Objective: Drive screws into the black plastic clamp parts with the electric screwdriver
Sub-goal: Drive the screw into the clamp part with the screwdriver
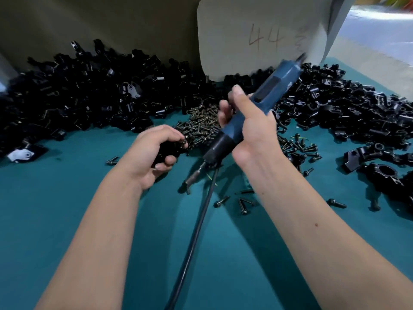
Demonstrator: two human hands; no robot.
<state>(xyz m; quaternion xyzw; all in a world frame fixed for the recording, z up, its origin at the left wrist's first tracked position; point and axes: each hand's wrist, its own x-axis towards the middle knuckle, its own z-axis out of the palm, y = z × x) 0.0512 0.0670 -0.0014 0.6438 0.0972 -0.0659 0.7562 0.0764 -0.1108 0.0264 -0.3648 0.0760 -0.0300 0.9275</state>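
My right hand (250, 128) grips the blue electric screwdriver (266, 95), which is tilted with its bit (196, 175) pointing down and left over the teal table. A dark screw (187, 187) hangs at the bit's tip. My left hand (154, 153) curls around a black plastic clamp part (166, 151) just left of the bit, at the edge of a heap of dark screws (199, 124). A black cable (196, 233) runs toward me along the table from under the tool.
A big pile of black clamp parts (89, 90) fills the back left, another pile (348, 101) the right. Assembled clamps (384, 173) lie at the right edge. Loose screws (243, 204) are scattered in front. A white bag marked 44 (263, 36) stands behind.
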